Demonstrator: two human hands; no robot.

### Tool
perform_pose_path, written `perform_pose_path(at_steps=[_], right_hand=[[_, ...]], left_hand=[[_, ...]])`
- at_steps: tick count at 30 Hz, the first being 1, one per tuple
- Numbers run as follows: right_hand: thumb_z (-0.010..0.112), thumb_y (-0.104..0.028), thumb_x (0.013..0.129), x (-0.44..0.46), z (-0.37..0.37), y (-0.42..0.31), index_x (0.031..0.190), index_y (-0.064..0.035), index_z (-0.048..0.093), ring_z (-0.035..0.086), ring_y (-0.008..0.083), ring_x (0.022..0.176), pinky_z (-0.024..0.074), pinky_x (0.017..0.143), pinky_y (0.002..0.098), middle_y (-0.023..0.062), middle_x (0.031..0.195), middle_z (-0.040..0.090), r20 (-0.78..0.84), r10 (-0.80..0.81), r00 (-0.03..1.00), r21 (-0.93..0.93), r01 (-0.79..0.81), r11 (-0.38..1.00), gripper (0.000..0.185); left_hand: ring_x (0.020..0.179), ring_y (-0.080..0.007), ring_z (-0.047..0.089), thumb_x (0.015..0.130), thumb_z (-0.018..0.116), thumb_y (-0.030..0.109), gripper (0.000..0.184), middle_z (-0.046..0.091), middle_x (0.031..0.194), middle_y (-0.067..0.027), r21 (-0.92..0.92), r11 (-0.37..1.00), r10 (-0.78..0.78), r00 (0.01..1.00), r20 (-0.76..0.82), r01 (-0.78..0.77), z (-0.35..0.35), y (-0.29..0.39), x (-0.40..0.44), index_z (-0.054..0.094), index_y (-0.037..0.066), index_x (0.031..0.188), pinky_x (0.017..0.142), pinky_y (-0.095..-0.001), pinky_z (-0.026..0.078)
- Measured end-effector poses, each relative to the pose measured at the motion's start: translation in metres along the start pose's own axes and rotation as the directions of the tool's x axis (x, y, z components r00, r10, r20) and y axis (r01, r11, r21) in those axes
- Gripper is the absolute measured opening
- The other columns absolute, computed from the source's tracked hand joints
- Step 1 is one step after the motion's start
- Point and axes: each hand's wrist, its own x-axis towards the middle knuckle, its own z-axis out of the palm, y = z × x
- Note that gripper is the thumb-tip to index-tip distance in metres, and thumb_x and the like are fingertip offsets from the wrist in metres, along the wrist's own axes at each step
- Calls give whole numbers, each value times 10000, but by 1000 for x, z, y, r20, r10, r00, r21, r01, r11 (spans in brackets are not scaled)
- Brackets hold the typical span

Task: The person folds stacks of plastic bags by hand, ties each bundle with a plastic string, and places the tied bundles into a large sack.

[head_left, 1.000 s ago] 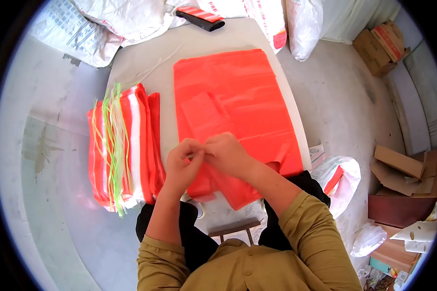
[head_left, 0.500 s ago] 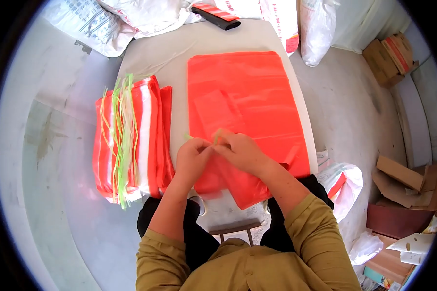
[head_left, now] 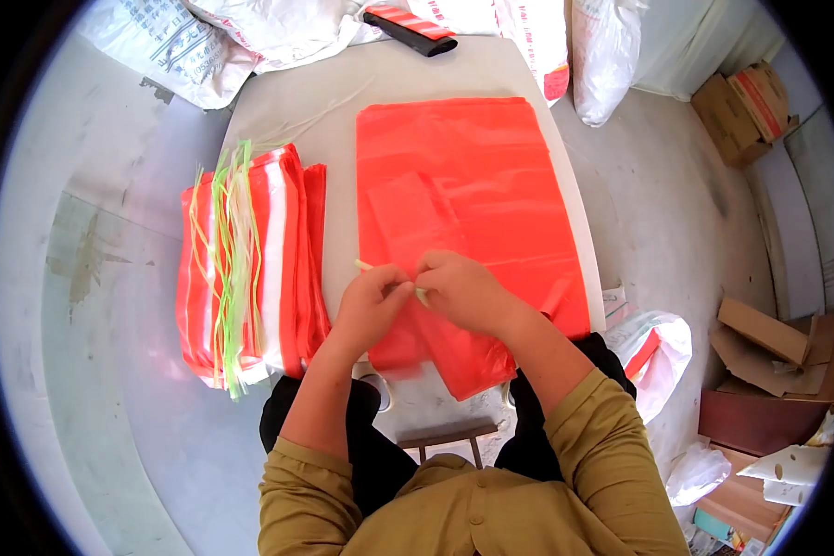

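My left hand (head_left: 374, 301) is closed in a pinch on a thin pale yellow-green plastic strip (head_left: 364, 266), whose end pokes out beyond its fingers. Close beside it, my right hand (head_left: 463, 292) pinches another part of the strip. Both hands are over a narrow folded red plastic sheet (head_left: 408, 213), partly hidden beneath them. Below that lies a flat stack of red plastic sheets (head_left: 491, 157). Whether the strip goes round the folded sheet is hidden by my fingers.
Left of my hands is a pile of red-and-white striped plastic (head_left: 275, 250) with loose green strips (head_left: 236, 232) on top. A black and red-striped roll (head_left: 410, 32) lies at the table's (head_left: 306, 83) far edge. White sacks (head_left: 171, 46) stand behind; cardboard boxes (head_left: 769, 347) are right.
My hands have moved slightly apart, and my right hand has turned, its fingers now curled down over the strip. The strip's loop above the right fingers is no longer visible.
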Motion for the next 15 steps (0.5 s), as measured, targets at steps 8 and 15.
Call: perform_pose_path(at_steps=[8, 15], right_hand=[[707, -137, 847, 1, 8, 6, 821, -82, 716, 636, 279, 875, 522, 733, 413, 72, 929, 653, -47, -95, 994, -264, 80, 961, 61], [711, -140, 844, -1, 3, 12, 791, -98, 713, 625, 262, 848, 513, 712, 404, 58, 884, 629, -121, -167, 978, -382, 110, 918, 68]], left_hand=[[802, -120, 578, 985, 672, 111, 104, 642, 850, -18, 2, 999, -45, 999, 14, 45, -5, -16, 5, 647, 11, 983, 741, -278, 479], [868, -410, 677, 930, 660, 186, 185, 699, 884, -220, 551, 830, -23, 993, -118, 84, -2, -18, 2, 681, 25, 1018, 772, -481, 532]])
